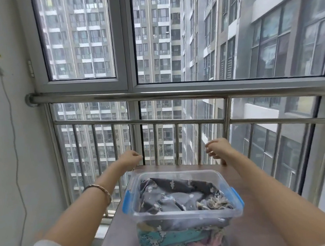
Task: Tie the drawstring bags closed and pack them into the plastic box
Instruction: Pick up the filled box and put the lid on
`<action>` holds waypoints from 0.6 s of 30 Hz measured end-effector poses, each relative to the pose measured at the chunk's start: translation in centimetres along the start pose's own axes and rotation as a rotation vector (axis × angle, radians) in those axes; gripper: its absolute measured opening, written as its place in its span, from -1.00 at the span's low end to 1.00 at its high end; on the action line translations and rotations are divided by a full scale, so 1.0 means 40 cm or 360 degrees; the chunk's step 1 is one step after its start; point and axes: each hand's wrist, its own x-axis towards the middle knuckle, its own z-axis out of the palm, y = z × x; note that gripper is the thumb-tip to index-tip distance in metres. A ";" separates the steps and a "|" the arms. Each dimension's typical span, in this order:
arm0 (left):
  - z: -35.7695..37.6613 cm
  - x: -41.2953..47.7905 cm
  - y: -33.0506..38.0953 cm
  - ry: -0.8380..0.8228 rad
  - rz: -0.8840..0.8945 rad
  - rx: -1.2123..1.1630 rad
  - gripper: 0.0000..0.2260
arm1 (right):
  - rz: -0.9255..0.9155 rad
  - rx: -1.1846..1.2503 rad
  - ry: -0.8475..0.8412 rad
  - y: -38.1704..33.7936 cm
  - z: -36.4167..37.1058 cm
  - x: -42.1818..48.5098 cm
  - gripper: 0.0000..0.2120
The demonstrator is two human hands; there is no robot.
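Packing looked nearly done: drawstring bags [176,194] filled the clear plastic box [180,214] at lower centre, left hand [130,158] and right hand [217,149] raised beyond it mid-frame, fingers loosely curled, holding nothing; next probably checking knots.

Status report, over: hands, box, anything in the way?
Left hand, right hand empty, loosely curled. Clear blue-latched plastic box holds grey patterned bags. Nothing blocking.
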 end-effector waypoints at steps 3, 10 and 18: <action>0.041 0.027 -0.069 -0.0090 -0.0204 0.0088 -0.80 | 0.0388 0.0129 -0.0160 0.104 -0.001 0.064 -0.75; 0.120 0.104 -0.233 -0.0135 -0.0442 0.0067 -0.81 | 0.0605 -0.0234 -0.0984 0.198 0.032 0.124 -0.73; 0.148 0.138 -0.237 -0.0250 -0.0483 -0.0079 -0.95 | 0.0299 -0.0595 -0.1037 0.240 0.099 0.211 -0.70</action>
